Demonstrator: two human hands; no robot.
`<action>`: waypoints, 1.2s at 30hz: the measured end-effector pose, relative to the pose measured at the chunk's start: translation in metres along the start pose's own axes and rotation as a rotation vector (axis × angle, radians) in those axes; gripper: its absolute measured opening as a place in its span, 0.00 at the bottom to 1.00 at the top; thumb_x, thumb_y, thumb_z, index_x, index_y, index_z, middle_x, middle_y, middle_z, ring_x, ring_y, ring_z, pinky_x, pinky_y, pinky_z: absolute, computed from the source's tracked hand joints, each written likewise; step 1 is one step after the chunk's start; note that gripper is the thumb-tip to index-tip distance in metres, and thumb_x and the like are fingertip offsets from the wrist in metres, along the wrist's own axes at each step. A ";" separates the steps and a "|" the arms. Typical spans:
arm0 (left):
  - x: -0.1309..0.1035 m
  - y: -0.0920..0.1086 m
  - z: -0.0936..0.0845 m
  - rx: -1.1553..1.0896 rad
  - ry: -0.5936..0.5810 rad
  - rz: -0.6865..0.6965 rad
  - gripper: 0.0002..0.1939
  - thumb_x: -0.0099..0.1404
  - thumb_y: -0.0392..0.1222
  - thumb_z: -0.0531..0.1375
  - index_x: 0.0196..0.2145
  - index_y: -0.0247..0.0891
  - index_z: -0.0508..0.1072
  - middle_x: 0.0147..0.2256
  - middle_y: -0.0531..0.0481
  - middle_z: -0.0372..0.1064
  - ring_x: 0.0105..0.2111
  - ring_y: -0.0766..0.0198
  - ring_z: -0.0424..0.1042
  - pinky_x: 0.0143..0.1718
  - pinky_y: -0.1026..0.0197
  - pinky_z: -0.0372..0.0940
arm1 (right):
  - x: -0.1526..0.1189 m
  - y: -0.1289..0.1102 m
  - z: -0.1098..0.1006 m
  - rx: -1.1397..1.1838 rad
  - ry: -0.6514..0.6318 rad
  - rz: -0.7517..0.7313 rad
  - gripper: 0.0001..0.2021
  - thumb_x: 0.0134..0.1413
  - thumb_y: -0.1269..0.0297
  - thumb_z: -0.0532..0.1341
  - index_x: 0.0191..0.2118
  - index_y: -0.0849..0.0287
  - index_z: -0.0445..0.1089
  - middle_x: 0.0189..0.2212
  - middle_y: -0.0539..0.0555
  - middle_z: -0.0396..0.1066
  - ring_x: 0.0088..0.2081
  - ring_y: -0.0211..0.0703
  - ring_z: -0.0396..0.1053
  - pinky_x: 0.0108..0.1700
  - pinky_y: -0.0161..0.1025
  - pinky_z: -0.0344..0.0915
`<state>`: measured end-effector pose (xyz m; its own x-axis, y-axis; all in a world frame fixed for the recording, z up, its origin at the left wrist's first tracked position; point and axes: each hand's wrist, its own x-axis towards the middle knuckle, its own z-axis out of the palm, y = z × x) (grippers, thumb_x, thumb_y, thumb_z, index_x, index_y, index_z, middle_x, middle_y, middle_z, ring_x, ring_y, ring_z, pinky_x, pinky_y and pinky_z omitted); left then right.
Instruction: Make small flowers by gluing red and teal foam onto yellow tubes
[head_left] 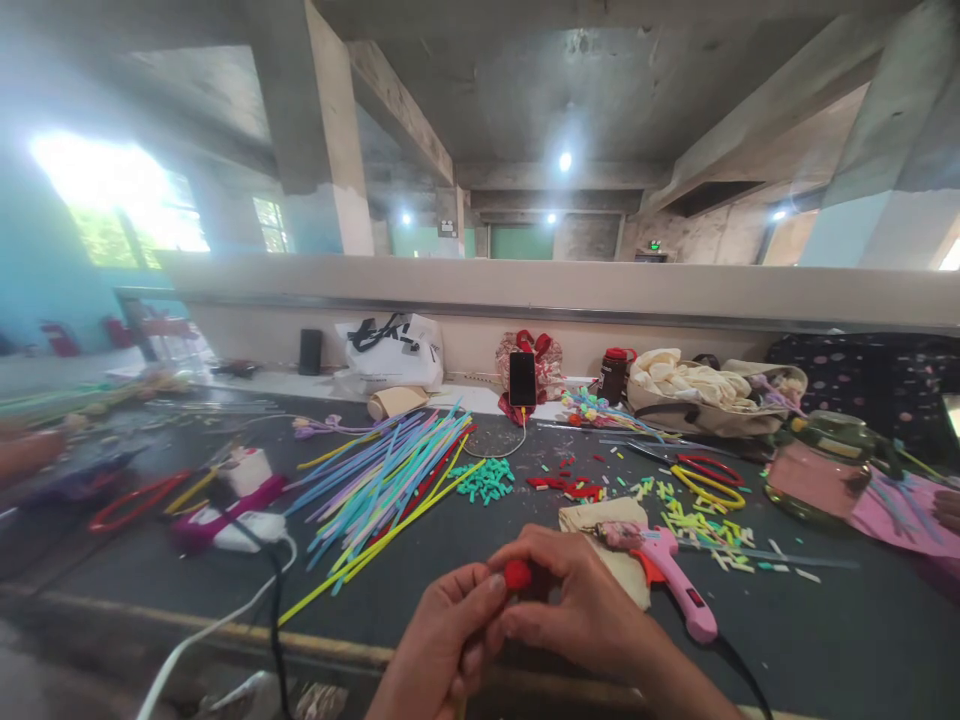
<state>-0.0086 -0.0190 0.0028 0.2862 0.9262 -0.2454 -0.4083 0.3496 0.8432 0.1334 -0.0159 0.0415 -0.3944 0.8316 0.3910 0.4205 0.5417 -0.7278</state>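
"What do the hands hold?"
"The left hand (450, 635) pinches a red fuzzy piece (517, 575) over the table's (840, 640) near edge. The right hand (574, 590) half-curls around it; its grip is unclear."
"Finished?"
"Can't tell. Turquoise pieces (485, 482) lie cut short; many pipe cleaners (390, 480) remain long."

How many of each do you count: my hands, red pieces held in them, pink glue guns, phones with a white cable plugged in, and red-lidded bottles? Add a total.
Hands, left hand and right hand: 2
Red piece: 1
Pink glue gun: 1
Phone with white cable: 1
Red-lidded bottle: 1
Total: 6
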 end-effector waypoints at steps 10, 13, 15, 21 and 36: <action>0.004 0.005 -0.018 -0.482 -0.252 -0.078 0.12 0.43 0.43 0.66 0.19 0.32 0.68 0.11 0.61 0.55 0.08 0.83 0.43 0.06 0.78 0.39 | 0.004 0.011 0.015 0.285 0.119 0.117 0.18 0.38 0.70 0.63 0.41 0.56 0.67 0.29 0.49 0.69 0.28 0.37 0.66 0.29 0.32 0.62; 0.005 0.007 -0.019 -0.498 -0.267 -0.023 0.11 0.44 0.42 0.65 0.20 0.32 0.68 0.13 0.59 0.58 0.09 0.81 0.47 0.06 0.78 0.41 | 0.004 0.017 0.019 0.392 0.186 0.168 0.05 0.47 0.67 0.58 0.29 0.61 0.70 0.19 0.47 0.63 0.20 0.32 0.62 0.21 0.29 0.58; 0.005 0.007 -0.017 -0.470 -0.201 0.020 0.11 0.43 0.42 0.65 0.20 0.33 0.68 0.14 0.58 0.60 0.10 0.80 0.51 0.07 0.77 0.43 | 0.003 0.018 0.020 0.416 0.181 0.182 0.07 0.48 0.66 0.57 0.25 0.62 0.70 0.16 0.45 0.60 0.17 0.30 0.58 0.18 0.28 0.55; -0.005 0.011 -0.005 -0.374 -0.014 0.076 0.12 0.38 0.36 0.67 0.21 0.35 0.67 0.15 0.56 0.65 0.13 0.75 0.60 0.14 0.73 0.55 | 0.002 0.011 0.024 0.544 0.200 0.203 0.06 0.42 0.65 0.62 0.26 0.62 0.70 0.18 0.46 0.62 0.19 0.31 0.60 0.21 0.29 0.56; -0.002 0.005 -0.007 -0.172 0.035 0.165 0.11 0.37 0.39 0.68 0.17 0.35 0.69 0.14 0.52 0.68 0.14 0.70 0.63 0.17 0.69 0.54 | 0.006 0.009 0.032 0.828 0.108 0.128 0.08 0.37 0.64 0.66 0.27 0.62 0.70 0.20 0.47 0.62 0.21 0.31 0.58 0.21 0.28 0.54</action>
<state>-0.0172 -0.0180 0.0046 0.1740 0.9761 -0.1301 -0.5895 0.2091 0.7802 0.1084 -0.0102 0.0192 -0.2869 0.9102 0.2987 -0.2948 0.2128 -0.9316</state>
